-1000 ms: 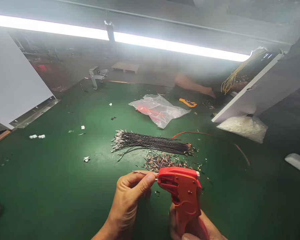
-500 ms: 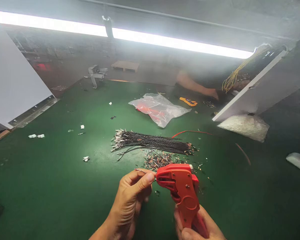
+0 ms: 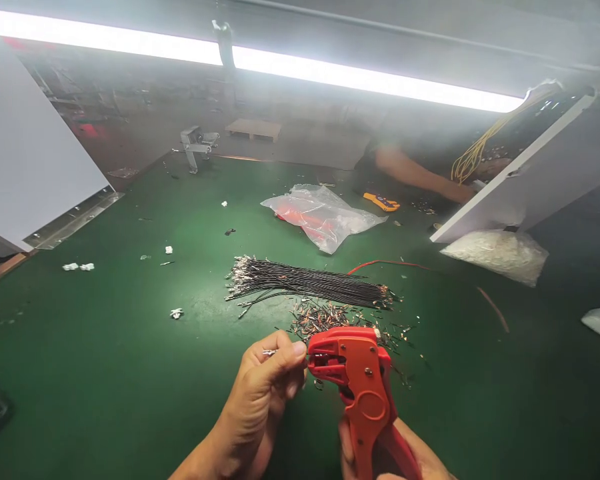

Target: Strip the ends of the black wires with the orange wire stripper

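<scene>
My left hand (image 3: 270,380) is closed, thumb and forefinger pinching a thin wire. The wire's silvery metal terminal (image 3: 269,352) pokes out on the left side of the fingers; most of the wire is hidden by them. The fingertips are right at the jaws of a red-and-orange wire stripper (image 3: 367,393). My right hand (image 3: 420,453) wraps around the stripper's handles, partly out of frame. Just behind the jaws lies a heap of wire scraps (image 3: 320,317), black and copper-coloured. Beyond it rests a bundle of black wires (image 3: 300,280), with silvery terminals at the left end and copper showing at the right.
A clear plastic bag (image 3: 325,213) with something red inside lies farther back, near a yellow-orange hand tool (image 3: 381,202). Another person's arm (image 3: 420,175) reaches in at the far right. White panels (image 3: 55,147) flank the green table (image 3: 105,353). A filled bag (image 3: 497,253) sits right.
The stripper's handles have spread apart and its jaws look wider. The wire's terminal has drawn closer to my left fingers. The other person's arm has shifted right, and my view has shifted slightly.
</scene>
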Action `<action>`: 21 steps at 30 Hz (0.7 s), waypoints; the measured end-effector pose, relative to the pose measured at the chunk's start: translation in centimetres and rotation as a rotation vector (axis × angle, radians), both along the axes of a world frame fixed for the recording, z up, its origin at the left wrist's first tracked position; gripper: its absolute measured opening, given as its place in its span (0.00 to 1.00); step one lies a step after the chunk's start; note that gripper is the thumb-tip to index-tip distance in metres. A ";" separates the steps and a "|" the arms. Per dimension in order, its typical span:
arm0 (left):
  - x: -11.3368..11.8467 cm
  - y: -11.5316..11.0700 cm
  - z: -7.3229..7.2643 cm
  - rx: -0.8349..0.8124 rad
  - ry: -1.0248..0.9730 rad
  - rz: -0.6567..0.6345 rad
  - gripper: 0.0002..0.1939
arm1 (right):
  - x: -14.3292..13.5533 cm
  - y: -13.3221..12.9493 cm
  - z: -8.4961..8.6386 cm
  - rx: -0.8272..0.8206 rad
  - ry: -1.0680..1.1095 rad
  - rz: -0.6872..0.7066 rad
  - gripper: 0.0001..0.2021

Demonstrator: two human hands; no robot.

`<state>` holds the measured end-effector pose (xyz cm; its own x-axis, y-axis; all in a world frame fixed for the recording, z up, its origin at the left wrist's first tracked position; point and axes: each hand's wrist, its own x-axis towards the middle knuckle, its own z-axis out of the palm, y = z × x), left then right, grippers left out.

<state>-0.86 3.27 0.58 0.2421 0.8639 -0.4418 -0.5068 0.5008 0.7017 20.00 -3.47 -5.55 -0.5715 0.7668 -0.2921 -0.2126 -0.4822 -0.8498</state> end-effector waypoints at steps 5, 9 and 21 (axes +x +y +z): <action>-0.1 0.2 0.0 0.008 0.007 -0.015 0.21 | 0.0 0.2 -0.2 0.013 0.050 -0.002 0.25; 0.0 0.2 0.1 -0.016 -0.026 -0.006 0.20 | -0.1 0.3 -0.1 0.016 0.050 -0.015 0.24; 0.2 0.1 0.3 -0.088 -0.060 0.019 0.22 | -0.3 0.4 0.5 0.045 0.051 0.008 0.22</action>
<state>-0.67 3.40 0.87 0.2545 0.8271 -0.5010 -0.5569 0.5489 0.6233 19.68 -3.10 -5.00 -0.5909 0.7739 -0.2281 -0.2524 -0.4459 -0.8588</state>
